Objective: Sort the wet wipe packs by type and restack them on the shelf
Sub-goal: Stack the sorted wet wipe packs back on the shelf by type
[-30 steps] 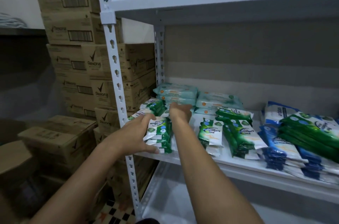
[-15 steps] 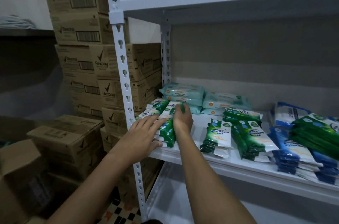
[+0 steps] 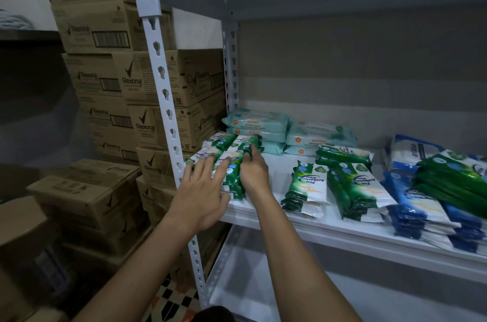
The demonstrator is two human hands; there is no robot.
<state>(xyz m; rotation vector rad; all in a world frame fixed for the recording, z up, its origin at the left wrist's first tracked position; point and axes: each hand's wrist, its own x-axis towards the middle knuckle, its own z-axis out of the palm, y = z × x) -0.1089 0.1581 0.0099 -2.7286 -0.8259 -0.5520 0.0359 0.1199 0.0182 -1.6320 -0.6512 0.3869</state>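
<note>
The left hand's (image 3: 200,203) fingers (image 3: 204,167) are lying spread and flat on top of the green packs (image 3: 232,153), gripping nothing. The right hand's (image 3: 254,172) fingers are pinching the stack's right side. The stack is sitting at the shelf's (image 3: 290,224) left front corner, in front of the pale packs (image 3: 257,124). These packs are looking soft, light and slick, so squeezing both long edges seems safest. Their long axes are running front to back, angled slightly left.
</note>
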